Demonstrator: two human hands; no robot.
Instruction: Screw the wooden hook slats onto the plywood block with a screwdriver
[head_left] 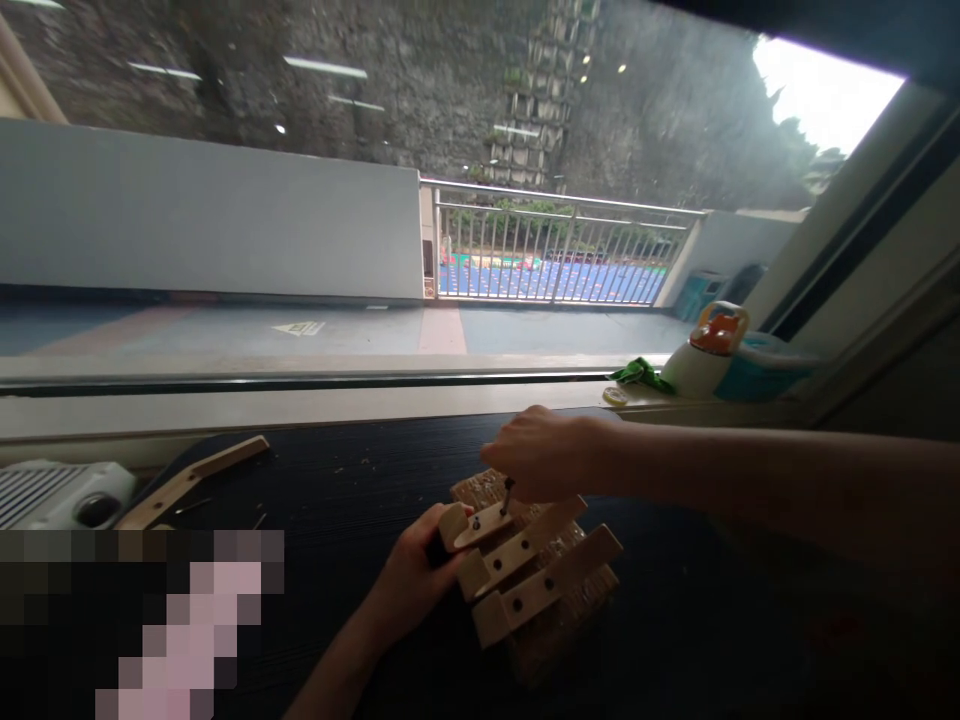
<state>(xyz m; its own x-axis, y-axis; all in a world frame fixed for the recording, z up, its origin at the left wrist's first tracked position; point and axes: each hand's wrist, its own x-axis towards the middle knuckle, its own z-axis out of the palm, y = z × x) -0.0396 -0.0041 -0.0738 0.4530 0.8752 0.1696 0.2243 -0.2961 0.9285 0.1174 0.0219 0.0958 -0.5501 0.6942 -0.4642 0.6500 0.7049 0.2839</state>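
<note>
- A right hand (559, 450) bends knuckles-up over a dark bench (330, 545), its grip closed on a short metal shaft (508, 487); the fingertips are hidden from view.
- The shaft stands nearly upright, its lower end at the far piece (490, 518) of wood, which lies directly below the right grip. That hand, reaching in from the right, is the nearer to the shaft.
- The left hand (420, 550) holds the far piece by its blunt left end, fingers partly out of sight behind the wood.
- The far piece, the middle piece (511, 555) and the near piece (534, 595) lie side by side on a block (598, 592), their long axes running roughly parallel, from lower left up to the right.
- Pale, smooth wood marks all three, each thick and squared at the left end. Two round, dark holes show in both the middle and near pieces; a dark fastener (476, 523) sits in the far one, left of the shaft.
- The block beneath looks ridged and glossy, as if wrapped in clear film; its material is hard to tell.
- Well apart to the left, a bent wooden strip (225, 458) rests beside a white, slatted machine (64, 492).
- A crumpled green cloth (639, 374) lies on the pale sill (300, 412) beyond.
</note>
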